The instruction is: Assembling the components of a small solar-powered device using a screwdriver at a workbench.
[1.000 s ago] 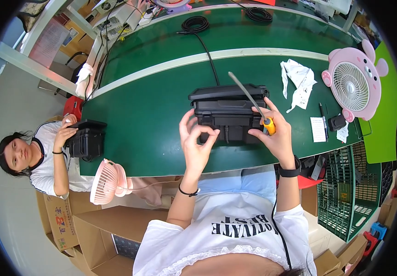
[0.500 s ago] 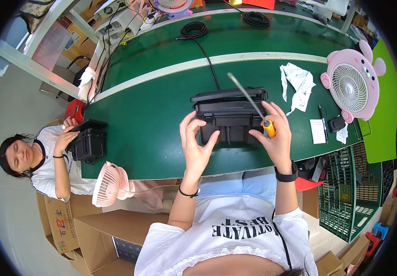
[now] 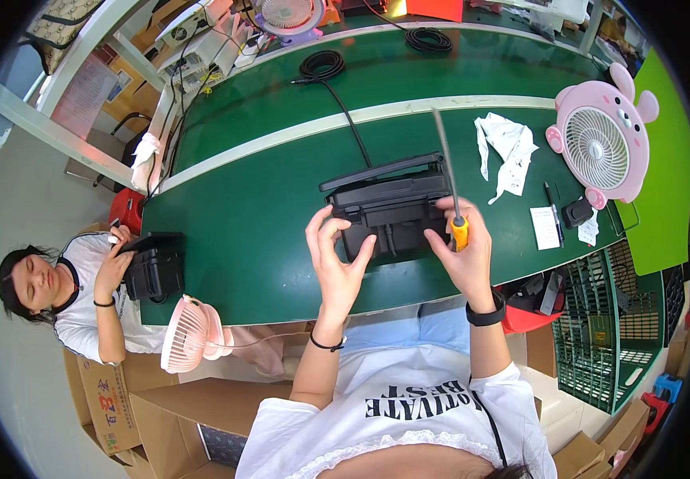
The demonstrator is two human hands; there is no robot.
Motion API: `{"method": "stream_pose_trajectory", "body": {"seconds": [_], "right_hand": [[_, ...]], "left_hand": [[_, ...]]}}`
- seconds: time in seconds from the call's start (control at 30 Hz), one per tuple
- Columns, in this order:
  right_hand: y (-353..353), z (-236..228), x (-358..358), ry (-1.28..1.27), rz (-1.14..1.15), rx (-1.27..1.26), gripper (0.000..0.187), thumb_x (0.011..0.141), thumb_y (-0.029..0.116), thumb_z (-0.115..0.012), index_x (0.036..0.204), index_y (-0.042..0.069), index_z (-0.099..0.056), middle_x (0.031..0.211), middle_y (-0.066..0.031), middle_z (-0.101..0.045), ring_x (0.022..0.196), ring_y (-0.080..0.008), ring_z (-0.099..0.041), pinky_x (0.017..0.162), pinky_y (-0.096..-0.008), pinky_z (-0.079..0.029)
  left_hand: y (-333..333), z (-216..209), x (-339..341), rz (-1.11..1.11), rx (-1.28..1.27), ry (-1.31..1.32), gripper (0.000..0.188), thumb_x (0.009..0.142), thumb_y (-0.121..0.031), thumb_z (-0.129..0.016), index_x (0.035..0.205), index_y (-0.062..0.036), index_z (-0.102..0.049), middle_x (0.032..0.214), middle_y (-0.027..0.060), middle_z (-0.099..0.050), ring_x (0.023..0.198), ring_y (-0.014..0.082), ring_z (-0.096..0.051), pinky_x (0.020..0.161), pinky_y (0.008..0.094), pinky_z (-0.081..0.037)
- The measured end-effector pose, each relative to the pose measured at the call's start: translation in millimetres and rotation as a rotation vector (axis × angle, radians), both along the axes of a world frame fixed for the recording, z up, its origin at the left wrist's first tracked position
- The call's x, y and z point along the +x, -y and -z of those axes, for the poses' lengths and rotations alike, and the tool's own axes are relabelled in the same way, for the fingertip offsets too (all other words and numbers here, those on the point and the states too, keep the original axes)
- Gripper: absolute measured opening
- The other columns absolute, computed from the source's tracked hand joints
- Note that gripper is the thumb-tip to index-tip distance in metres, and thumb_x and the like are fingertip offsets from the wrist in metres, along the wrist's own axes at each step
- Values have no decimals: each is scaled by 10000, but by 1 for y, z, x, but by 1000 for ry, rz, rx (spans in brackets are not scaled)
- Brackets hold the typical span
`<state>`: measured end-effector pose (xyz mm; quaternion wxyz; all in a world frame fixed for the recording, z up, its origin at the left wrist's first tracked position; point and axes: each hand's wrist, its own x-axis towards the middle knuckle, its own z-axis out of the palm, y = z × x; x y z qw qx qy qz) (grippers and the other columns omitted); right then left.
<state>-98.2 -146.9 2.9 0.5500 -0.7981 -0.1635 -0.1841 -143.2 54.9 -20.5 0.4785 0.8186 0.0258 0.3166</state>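
A black hard plastic case (image 3: pixel 390 214) stands on the green table in front of me, its lid (image 3: pixel 385 172) raised at the back. My left hand (image 3: pixel 339 262) grips the case's left side, thumb on the front face and fingers at the upper edge. On the other side, my right hand (image 3: pixel 471 259) holds a screwdriver (image 3: pixel 460 233) by its orange handle, the long shaft pointing up and away from me. The right thumb and fingers also touch the case's right end. A short black cable piece (image 3: pixel 389 239) shows on the front between my hands.
Behind the case, a black cable (image 3: pixel 349 120) runs to a coil (image 3: pixel 323 64). To the right are crumpled white cloth (image 3: pixel 508 152), a paper slip (image 3: pixel 546 228), a pen and a pink fan (image 3: pixel 596 144). At left, a co-worker handles another black case (image 3: pixel 153 267) near a small fan (image 3: pixel 191 334).
The screwdriver's shaft has swung to a more upright angle. My hands keep their hold on the case, which sits slightly more tilted in view. The whole scene has shifted a little with my head.
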Motion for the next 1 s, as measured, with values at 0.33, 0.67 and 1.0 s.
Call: {"method": "stream_pose_trajectory", "body": {"seconds": [0.33,0.67,1.0], "right_hand": [[6,8,19,212,68,-70,399,714,38,-847,933,33,-514,1180,-114,-677,1007,-290,-654,810,-333,-522],[13,-23,16,-29,18,22,232,812,61,-793,921,30,-591,865,-53,-741,772,-183,-715,715,-279,-532],[-1,-21,6,231,11,-457,304,695,-66,-730,939,63,-602,1191,-69,-618,1048,-293,-672,766,-343,-563]], "left_hand": [[-2,3,3,21,-51,76,456,752,-63,-840,1107,-79,-554,1359,135,-442,1095,247,-559,883,357,-513],[-4,1,2,22,1,33,492,754,-35,-836,1120,-85,-512,1393,118,-438,1218,260,-535,935,381,-546],[-14,-15,16,-92,546,149,585,690,-163,-871,1156,-85,-527,1270,90,-585,1301,383,-455,1089,528,-320]]}}
